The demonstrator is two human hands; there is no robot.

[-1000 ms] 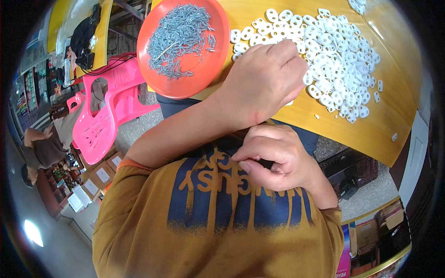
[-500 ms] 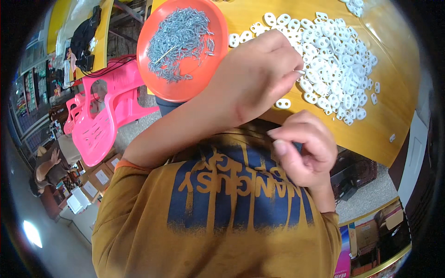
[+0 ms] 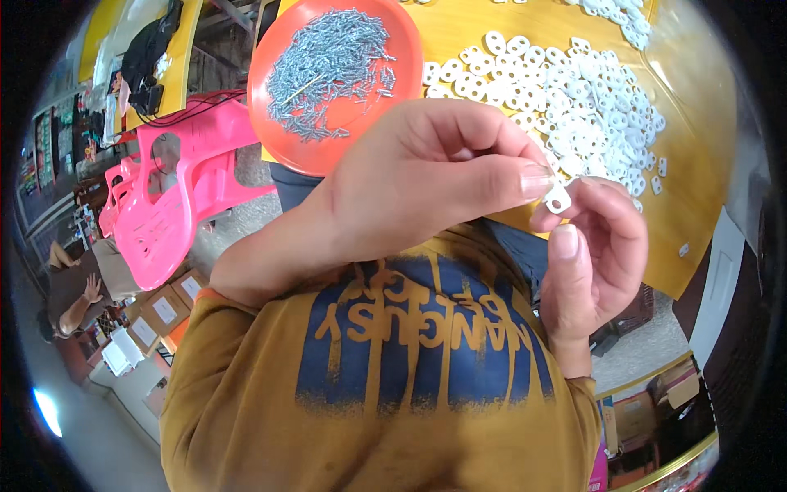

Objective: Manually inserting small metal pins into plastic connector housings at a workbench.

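Observation:
My left hand [image 3: 443, 168] pinches a small white plastic piece with holes [image 3: 559, 199] between thumb and fingers, over the table's near edge. Its lower end, with a hole, sticks out past my thumb. My right hand [image 3: 602, 254] is close beside the piece, fingers curled and thumb tip near the index finger; whatever may be between them is too small to make out. Beyond both hands lies a big heap of similar white two-holed pieces [image 3: 602, 107]. Left of the heap, an orange-red plate [image 3: 365, 123] holds many small grey screws [image 3: 328, 61] and a thin pale stick.
The yellow table [image 3: 697, 139] bears another group of white pieces [image 3: 611, 10] at its far side. Pink plastic chairs [image 3: 156, 238] stand at the left. A person [image 3: 78, 287] is further off at left, near cardboard boxes [image 3: 164, 312]. Shelved boxes [image 3: 639, 418] are at lower right.
My left hand has drawn back from the heap toward me with a white piece in its pinch. My right hand has moved up and right to meet it.

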